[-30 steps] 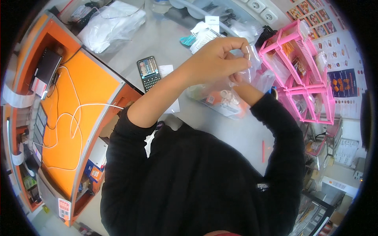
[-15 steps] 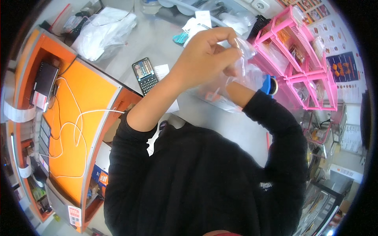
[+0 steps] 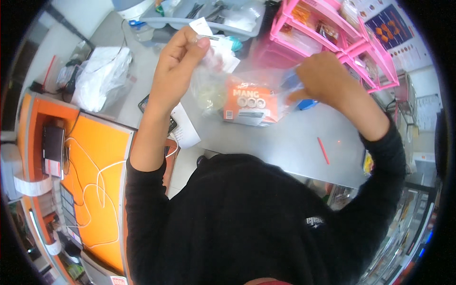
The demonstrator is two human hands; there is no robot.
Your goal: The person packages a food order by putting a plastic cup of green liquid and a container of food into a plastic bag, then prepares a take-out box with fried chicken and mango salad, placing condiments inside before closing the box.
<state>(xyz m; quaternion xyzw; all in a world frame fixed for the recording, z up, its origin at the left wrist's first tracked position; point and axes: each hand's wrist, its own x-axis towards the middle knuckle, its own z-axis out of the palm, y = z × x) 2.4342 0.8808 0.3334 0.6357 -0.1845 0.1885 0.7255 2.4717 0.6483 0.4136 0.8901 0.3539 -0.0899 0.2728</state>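
My left hand (image 3: 179,61) is raised over the grey counter (image 3: 304,137) and pinches one top edge of a clear plastic bag (image 3: 213,90). My right hand (image 3: 323,78) grips the bag's other edge, so the bag is stretched between both hands. An orange and white flat packet (image 3: 249,102) shows through or just behind the bag, above the counter. A small white paper slip (image 3: 203,26) sticks up from my left fingers. Something blue (image 3: 308,103) sits just under my right hand.
A pink tiered rack (image 3: 342,33) stands at the back right. Behind it all lies a grey tray (image 3: 204,16) of small items. A white plastic bag (image 3: 102,76), a calculator (image 3: 170,124), a white paper (image 3: 185,128) and a red pen (image 3: 323,150) lie on the counter. An orange desk (image 3: 97,190) with white cables is on my left.
My hands were close together on the bag; they have drawn apart, the right one going right, spreading the bag wide. The orange packet now shows between them.
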